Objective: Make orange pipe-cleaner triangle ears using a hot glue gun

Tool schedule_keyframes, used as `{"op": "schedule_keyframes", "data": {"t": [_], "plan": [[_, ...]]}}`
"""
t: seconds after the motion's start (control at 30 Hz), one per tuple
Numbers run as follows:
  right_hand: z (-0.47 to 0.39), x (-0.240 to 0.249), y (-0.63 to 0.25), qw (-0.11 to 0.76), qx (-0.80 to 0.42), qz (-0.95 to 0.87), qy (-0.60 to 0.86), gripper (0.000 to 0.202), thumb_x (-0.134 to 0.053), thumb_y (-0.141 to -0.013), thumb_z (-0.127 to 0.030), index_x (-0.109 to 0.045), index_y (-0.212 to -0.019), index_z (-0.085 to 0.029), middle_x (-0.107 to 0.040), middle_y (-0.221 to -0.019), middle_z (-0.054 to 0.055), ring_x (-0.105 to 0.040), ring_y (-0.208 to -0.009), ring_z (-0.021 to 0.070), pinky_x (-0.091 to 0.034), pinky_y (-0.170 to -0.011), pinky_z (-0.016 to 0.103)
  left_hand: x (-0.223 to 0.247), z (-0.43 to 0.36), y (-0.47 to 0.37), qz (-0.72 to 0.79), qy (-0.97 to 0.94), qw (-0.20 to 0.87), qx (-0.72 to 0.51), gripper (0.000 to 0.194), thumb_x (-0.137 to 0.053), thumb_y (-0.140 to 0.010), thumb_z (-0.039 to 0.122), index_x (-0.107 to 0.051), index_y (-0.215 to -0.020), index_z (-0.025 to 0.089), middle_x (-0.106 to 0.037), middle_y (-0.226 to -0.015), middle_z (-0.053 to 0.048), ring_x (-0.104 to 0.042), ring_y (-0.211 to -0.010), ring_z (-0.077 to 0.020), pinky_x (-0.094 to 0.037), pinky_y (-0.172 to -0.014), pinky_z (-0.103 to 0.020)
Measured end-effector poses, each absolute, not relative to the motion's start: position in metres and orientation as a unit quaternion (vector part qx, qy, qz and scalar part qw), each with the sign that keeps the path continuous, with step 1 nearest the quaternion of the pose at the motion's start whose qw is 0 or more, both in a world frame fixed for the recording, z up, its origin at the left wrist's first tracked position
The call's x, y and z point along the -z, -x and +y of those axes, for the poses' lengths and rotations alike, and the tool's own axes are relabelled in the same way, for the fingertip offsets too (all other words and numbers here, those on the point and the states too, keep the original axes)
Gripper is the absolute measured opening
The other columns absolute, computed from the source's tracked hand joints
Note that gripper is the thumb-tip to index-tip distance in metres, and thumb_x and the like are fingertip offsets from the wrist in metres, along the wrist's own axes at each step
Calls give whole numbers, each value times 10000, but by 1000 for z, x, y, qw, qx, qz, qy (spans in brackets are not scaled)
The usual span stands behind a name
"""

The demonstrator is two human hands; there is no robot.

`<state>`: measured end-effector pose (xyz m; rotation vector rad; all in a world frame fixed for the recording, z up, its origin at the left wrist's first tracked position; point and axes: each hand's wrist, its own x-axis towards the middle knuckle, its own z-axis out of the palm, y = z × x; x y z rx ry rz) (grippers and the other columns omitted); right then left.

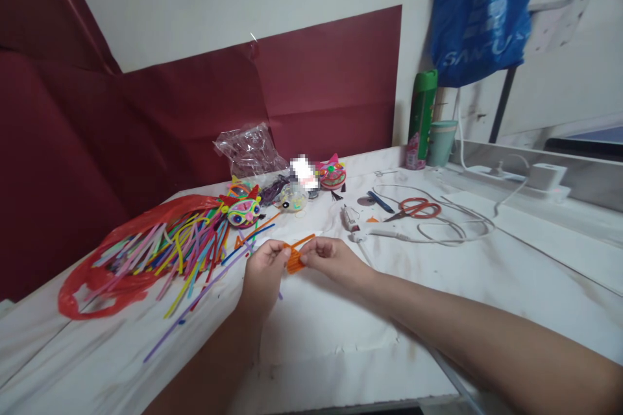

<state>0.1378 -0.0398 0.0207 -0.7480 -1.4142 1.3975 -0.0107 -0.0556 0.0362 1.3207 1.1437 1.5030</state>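
Both hands meet above the white table around an orange pipe cleaner (295, 262) bent into several close rows, with one straight end sticking out toward the upper right. My left hand (264, 272) pinches the folded part from the left, thumb on top. From the right, my right hand (335, 260) pinches the same piece near its loose end, fingers curled in. Left of them, many coloured pipe cleaners (180, 253) lie spread over a red plastic bag (92, 301). A decorated animal face (243, 211) with round eyes rests at their far end.
Orange-handled scissors (421, 208), a blue cutter (380, 201) and a white hot glue gun (379, 233) with its cable lie at right. A pink decorated face (333, 173) and clear plastic wrap (250, 149) are at the back. A green spray can (421, 120) stands beside a cup (442, 142).
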Motion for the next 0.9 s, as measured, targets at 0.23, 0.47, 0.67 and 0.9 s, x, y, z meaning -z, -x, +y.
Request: {"op": "schedule_keyframes", "data": {"t": [0.23,0.47,0.67,0.9], "plan": [[-41,-29,-140,524,-623,-521,257,296,-768,-551,-384,-627,-663,-147,-598,-583,-29,-491,-552,81,-389,-603,239,-40,-59,6,447,-536,419,-581,86,-640,-611,227,-574,-621,173,-563,-535,42,-507,-513,-104,-388,-508,-206],[-41,-27,-137,528,-648,-482,262,251,-782,-502,-325,-624,-594,-153,-603,-543,-30,-511,-537,93,-403,-597,251,-36,-61,10,428,-578,408,-562,84,-654,-635,224,-591,-644,169,-564,-577,29,-511,-555,-111,-403,-540,-213],[-40,-27,-138,504,-683,-464,253,234,-770,-524,-312,-628,-604,-145,-608,-555,-23,-512,-535,87,-389,-592,238,-27,-54,14,404,-534,489,-559,143,-660,-648,276,-595,-697,158,-568,-570,21,-509,-533,-108,-404,-561,-231],[-36,-21,-138,480,-674,-483,286,249,-730,-583,-367,-629,-627,-144,-591,-552,-25,-488,-521,76,-369,-563,222,-30,-50,12,411,-472,507,-592,165,-672,-620,271,-563,-645,149,-580,-561,14,-523,-541,-111,-395,-554,-226]]}}
